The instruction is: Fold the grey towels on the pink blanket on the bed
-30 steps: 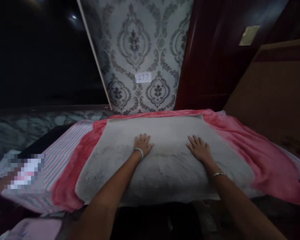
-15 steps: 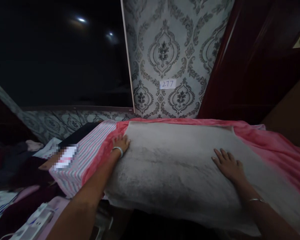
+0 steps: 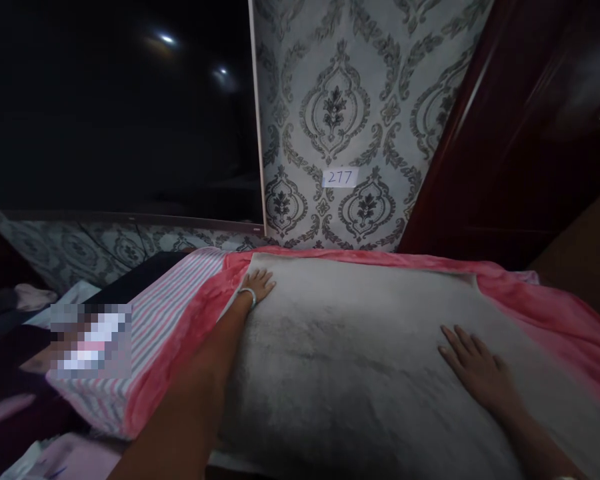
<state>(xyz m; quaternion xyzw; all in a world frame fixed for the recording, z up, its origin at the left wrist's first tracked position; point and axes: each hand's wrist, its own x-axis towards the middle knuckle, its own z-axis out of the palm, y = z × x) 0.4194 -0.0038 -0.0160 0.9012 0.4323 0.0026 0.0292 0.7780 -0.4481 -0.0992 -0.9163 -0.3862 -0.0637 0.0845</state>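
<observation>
A large grey-white sheet of cloth (image 3: 350, 320), with dark smudges across its middle, lies spread over a pink-red blanket (image 3: 200, 320). Near the sheet's far left corner my left hand (image 3: 260, 283) rests palm down, fingers spread, a bracelet at the wrist. My right hand (image 3: 480, 367) lies flat on the right part of the sheet, its fingers stretched out. Neither hand grips anything. Beneath the blanket, at the left, a striped pink, white and grey cloth (image 3: 175, 293) shows. The sheet's near edge is mostly out of view.
Behind stands a patterned wall with a paper label marked 277 (image 3: 340, 177). A large dark screen (image 3: 120, 113) hangs at the left, and a dark red glossy panel (image 3: 500, 133) rises at the right. Clothes and a blurred-out item (image 3: 90, 341) lie on the left.
The view has shifted and come closer to the sheet. My left hand has moved slightly inward from the sheet's left edge. My right hand is still flat on it.
</observation>
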